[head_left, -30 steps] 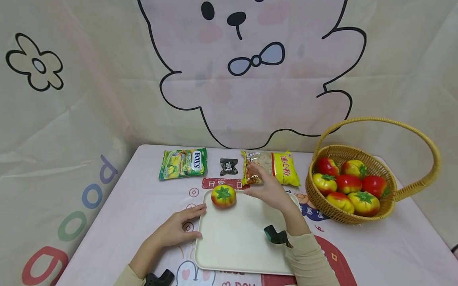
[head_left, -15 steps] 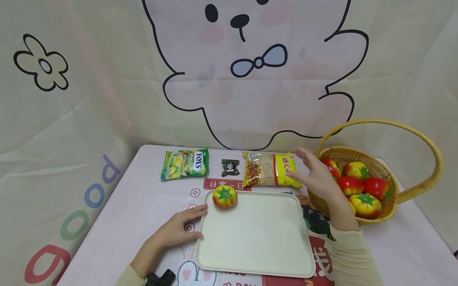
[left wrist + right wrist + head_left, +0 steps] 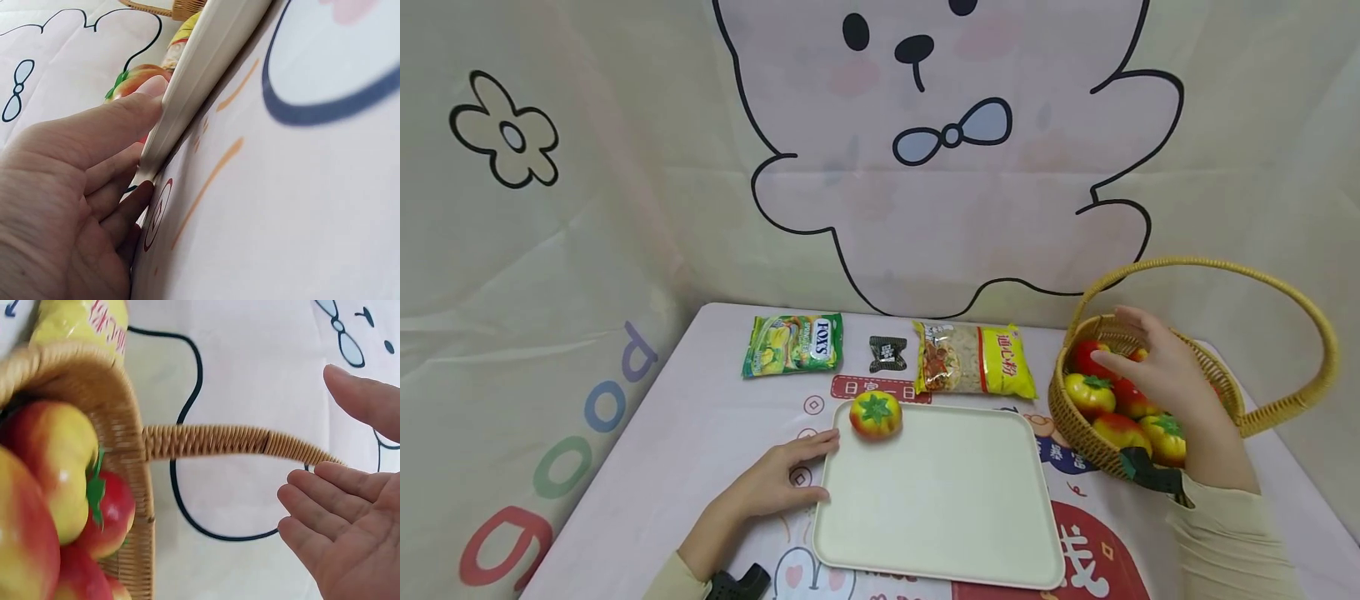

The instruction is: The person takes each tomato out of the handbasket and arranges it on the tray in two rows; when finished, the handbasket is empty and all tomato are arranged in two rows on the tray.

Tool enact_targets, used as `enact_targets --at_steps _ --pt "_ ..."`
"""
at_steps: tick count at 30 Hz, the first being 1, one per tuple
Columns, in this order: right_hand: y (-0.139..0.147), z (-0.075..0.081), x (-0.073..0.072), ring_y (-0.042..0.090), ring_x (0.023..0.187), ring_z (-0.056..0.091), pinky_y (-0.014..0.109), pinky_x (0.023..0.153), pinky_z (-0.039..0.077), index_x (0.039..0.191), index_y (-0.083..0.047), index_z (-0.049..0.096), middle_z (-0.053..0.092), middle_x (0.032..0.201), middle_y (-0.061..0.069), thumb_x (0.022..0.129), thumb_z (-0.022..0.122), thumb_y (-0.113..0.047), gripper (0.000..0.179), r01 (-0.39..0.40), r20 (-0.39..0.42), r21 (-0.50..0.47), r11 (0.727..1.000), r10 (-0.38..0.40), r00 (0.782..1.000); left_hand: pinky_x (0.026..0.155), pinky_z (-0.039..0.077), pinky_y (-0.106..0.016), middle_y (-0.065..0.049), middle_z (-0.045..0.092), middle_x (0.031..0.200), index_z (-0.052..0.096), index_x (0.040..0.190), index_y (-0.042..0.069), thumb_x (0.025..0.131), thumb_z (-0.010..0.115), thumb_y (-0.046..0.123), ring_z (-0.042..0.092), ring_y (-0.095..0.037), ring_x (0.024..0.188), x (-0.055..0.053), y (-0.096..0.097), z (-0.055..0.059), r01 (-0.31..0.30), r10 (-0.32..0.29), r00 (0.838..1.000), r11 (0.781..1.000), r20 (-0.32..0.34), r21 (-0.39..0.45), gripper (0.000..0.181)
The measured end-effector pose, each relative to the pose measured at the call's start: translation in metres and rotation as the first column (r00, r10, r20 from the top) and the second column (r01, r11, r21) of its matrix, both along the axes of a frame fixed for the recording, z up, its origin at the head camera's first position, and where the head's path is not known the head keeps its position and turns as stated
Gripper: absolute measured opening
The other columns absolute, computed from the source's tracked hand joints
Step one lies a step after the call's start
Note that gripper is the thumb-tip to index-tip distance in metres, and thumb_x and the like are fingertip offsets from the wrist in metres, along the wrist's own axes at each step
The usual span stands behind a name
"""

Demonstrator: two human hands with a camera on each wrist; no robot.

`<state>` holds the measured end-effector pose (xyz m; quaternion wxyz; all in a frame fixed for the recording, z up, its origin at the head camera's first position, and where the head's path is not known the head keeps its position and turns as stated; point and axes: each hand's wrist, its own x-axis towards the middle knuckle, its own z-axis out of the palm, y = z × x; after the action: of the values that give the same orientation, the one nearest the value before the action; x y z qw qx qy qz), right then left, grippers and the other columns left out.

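My left hand (image 3: pixel 775 485) rests at the left edge of a pale rectangular tray (image 3: pixel 947 508). In the left wrist view its thumb (image 3: pixel 125 115) lies against the tray's rim, with the fingers beside the edge. A yellow-red, tomato-like fruit (image 3: pixel 876 415) with a green leafy top sits in the tray's far left corner. My right hand (image 3: pixel 1172 379) hovers over the wicker basket (image 3: pixel 1058 404), fingers extended and holding nothing. Several similar fruits (image 3: pixel 1088 395) fill the basket, some hidden behind this hand. The right wrist view shows the hand (image 3: pixel 356 531) apart from the fruits.
Behind the tray lie a green candy bag (image 3: pixel 793 344), a small black wrapped packet (image 3: pixel 888 353) and a yellow pasta bag (image 3: pixel 976 360). The basket's tall handle (image 3: pixel 1217 263) arches above the right hand. A printed cloth backdrop (image 3: pixel 700 125) stands behind the table.
My right hand has moved right, from above the tray and pasta bag to above the basket. The left hand stays at the tray edge, and the fruit on the tray keeps its place.
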<state>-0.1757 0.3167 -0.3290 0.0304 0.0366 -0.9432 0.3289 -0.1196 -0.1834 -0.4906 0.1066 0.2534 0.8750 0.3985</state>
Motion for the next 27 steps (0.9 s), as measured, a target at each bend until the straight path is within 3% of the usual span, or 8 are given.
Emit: enact_targets --at_steps 16,27 --pt "0.081 -0.016 -0.030 0.059 0.127 0.024 0.074 0.097 0.025 0.147 0.009 0.008 0.019 0.146 0.039 0.094 0.055 -0.043 0.088 0.016 0.100 0.052 0.998 -0.022 0.995 0.114 0.031 -0.045 0.016 0.041 0.146 0.053 0.136 0.018 0.076 0.074 0.050 0.034 -0.017 0.140 -0.002 0.003 0.003 -0.006 0.007 1.000 1.000 0.021 -0.022 0.071" --pt "0.113 -0.026 -0.049 0.060 0.127 0.021 0.073 0.098 0.027 0.144 0.015 0.007 0.019 0.142 0.044 0.094 0.052 -0.048 0.092 -0.004 0.295 0.045 0.999 -0.010 0.955 0.114 0.030 -0.045 0.016 0.042 0.146 0.053 0.136 0.018 0.076 0.075 0.048 0.034 -0.017 0.140 -0.002 0.002 0.004 -0.013 0.014 0.999 1.000 0.033 -0.015 0.071"
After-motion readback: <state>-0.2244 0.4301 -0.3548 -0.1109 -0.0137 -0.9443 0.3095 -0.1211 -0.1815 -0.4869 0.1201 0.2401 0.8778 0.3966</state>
